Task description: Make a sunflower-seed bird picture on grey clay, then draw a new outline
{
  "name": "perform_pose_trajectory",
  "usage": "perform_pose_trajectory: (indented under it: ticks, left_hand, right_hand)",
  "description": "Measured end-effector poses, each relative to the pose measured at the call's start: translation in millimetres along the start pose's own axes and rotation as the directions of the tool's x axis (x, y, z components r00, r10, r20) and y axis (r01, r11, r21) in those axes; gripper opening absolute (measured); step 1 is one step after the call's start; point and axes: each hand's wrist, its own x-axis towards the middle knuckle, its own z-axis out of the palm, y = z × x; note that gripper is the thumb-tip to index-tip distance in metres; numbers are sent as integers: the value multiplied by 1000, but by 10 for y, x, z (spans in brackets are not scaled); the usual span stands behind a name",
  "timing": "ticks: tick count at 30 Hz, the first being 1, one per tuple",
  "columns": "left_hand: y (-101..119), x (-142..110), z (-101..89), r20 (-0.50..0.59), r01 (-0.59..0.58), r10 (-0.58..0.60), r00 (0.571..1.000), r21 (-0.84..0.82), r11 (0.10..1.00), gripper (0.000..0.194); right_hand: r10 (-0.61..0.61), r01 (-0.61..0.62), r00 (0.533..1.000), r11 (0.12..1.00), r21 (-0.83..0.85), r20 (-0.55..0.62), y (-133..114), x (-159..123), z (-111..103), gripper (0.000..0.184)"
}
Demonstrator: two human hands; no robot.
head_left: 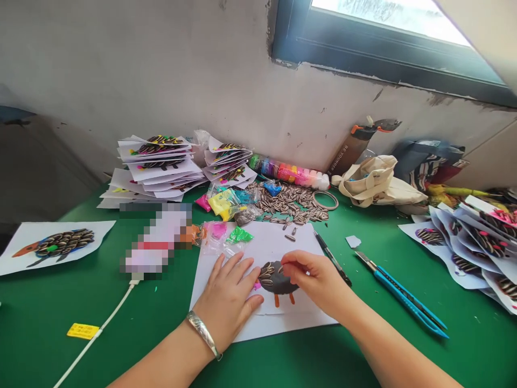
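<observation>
A dark grey clay oval (278, 288) with two orange legs (277, 300) lies on white paper (226, 325). Striped sunflower seeds (266, 275) cover its left end, and a bit of pink clay (257, 285) shows beside it. My left hand (230, 293) rests flat on the paper with fingers spread, its tips close to the seeds. Thumb and forefinger of my right hand (309, 272) pinch together over the oval's upper right, with a sunflower seed (281, 270) at their tips, partly hidden. A few loose seeds (290, 237) lie on the paper's top edge.
A seed pile (288, 200), tape roll (325, 200) and clay bags (222, 203) lie behind the paper. To the right are a pen (333, 258), blue cutter (404, 296) and seed-decorated papers (472, 248). Paper stacks (157, 172) stand back left; a white cable (109, 318) crosses the front left.
</observation>
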Motion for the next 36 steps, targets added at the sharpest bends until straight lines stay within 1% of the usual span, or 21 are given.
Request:
perform_pose_trajectory:
  ticks: [2, 5, 7, 10, 12, 15, 20, 25, 29, 31, 36]
  left_hand:
    - [-13, 0, 1, 8, -9, 8, 1000, 9, 1000, 39]
    - [-25, 7, -1, 16, -16, 15, 1000, 13, 1000, 39]
    - [-26, 15, -10, 22, -18, 18, 1000, 13, 1000, 39]
    - [-20, 29, -33, 35, -25, 24, 999, 13, 1000, 39]
    - [-14, 34, -48, 38, -28, 27, 999, 10, 1000, 39]
    - [-7, 36, -56, 28, -25, 25, 999, 6, 1000, 38]
    - [1, 37, -52, 28, -20, 20, 999, 8, 1000, 37]
    - [4, 36, -56, 38, -24, 24, 999, 13, 1000, 38]
    - [5, 39, -62, 24, -20, 20, 1000, 5, 1000, 37]
    - [5, 41, -65, 31, -21, 21, 999, 7, 1000, 37]
    - [5, 42, -64, 43, -23, 22, 999, 19, 1000, 38]
  right_hand:
    - [28, -31, 999, 998, 63, 42, 16, -8, 72, 10]
    - [9, -11, 999, 999, 37, 49, 55, 21, 135, 12]
    - [-40, 40, 999, 998, -40, -3, 78, 33, 157, 15]
    - [-169, 149, 982, 968, -201, -86, 96, 35, 183, 15]
    - [-241, 197, 965, 928, -316, -107, 100, 33, 200, 16]
    - [-297, 221, 947, 877, -426, -119, 101, 33, 223, 17]
    - [-330, 250, 940, 837, -488, -86, 107, 20, 226, 20]
    - [-383, 332, 924, 788, -519, 10, 135, -15, 182, 27]
    - [-407, 345, 913, 733, -586, 28, 144, -26, 168, 27]
    - [-405, 347, 913, 728, -591, 37, 147, -25, 170, 27]
    - [-399, 347, 916, 754, -558, 30, 150, -21, 182, 28]
